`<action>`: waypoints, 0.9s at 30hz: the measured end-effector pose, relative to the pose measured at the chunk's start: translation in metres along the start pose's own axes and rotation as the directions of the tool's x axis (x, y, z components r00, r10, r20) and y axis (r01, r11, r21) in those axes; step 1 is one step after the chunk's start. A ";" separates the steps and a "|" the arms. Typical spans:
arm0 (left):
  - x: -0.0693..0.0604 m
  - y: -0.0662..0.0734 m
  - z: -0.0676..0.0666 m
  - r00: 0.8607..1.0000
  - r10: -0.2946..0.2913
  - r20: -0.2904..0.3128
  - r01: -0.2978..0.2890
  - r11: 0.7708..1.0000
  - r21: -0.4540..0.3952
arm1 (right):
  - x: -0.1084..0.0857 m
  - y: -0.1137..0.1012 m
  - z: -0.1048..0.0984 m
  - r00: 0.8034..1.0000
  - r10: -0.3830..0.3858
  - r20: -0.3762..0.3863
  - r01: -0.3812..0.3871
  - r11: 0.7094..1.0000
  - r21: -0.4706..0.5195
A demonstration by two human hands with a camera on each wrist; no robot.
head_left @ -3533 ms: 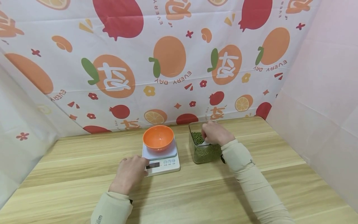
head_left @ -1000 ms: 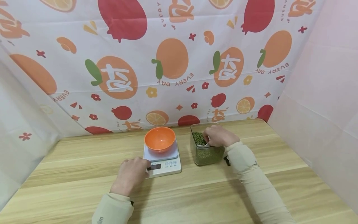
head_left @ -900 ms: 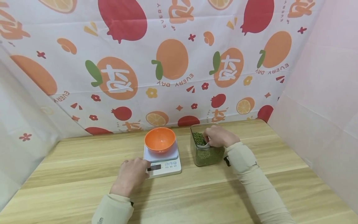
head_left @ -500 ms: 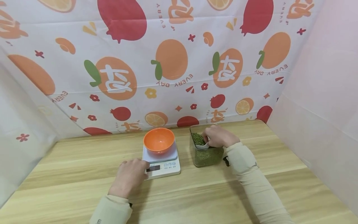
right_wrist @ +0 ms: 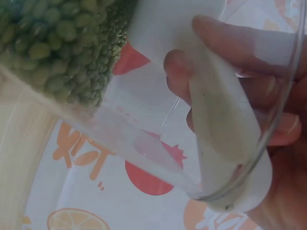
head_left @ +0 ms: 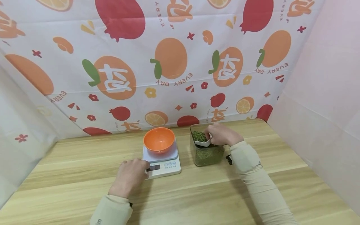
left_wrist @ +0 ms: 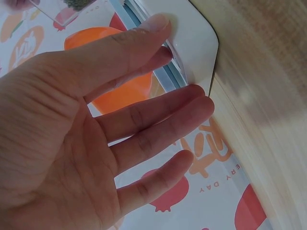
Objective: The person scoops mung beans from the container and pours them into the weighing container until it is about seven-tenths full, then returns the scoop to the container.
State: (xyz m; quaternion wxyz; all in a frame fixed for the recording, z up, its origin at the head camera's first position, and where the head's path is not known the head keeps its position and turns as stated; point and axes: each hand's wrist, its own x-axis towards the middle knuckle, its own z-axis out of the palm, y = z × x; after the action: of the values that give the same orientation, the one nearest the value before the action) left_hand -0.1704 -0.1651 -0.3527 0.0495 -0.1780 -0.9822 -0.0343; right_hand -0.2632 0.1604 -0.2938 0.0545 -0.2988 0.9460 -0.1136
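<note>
In the head view, my left hand (head_left: 130, 176) rests at the left side of a white kitchen scale (head_left: 168, 170). The left wrist view shows its fairly straight fingers and thumb touching the scale's edge. An orange bowl (head_left: 159, 140) sits on the weighing plate. To the right, a clear container (head_left: 208, 159) holds green mung beans (head_left: 199, 136). My right hand (head_left: 222, 134) is over its opening and grips a white scoop (head_left: 202, 143) by the handle. In the right wrist view, fingers curl round the scoop's handle (right_wrist: 220, 110), seen through the clear wall; the load in its bowl is hidden there.
A pale wood-grain table (head_left: 191, 200) lies under everything. Close behind the bowl and container hangs a fruit-printed curtain (head_left: 140, 78). Plain pale sheets border the left and right sides.
Over the last second my right hand has shifted slightly right and the scoop has risen, showing more of itself above the beans. The left hand, scale and bowl stay put.
</note>
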 end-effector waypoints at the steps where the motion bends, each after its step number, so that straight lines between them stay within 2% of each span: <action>1: 0.000 0.000 0.000 1.000 0.001 -0.001 -0.001 1.000 0.000 | 0.000 0.000 0.000 1.000 0.003 0.000 -0.003 1.000 0.000; 15: -0.002 -0.003 -0.002 1.000 -0.021 0.020 0.021 1.000 -0.016 | -0.002 0.001 0.001 0.997 -0.053 -0.054 0.053 0.998 -0.015; 27: -0.001 -0.001 -0.003 0.999 -0.020 0.025 0.020 1.000 -0.022 | -0.007 0.004 0.003 0.993 -0.047 -0.107 0.047 0.999 -0.005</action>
State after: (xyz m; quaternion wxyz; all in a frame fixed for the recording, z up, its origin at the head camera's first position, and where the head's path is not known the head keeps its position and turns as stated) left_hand -0.1694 -0.1668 -0.3500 0.0349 -0.1691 -0.9840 -0.0432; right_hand -0.2589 0.1673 -0.2971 0.0004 -0.3146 0.9403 -0.1295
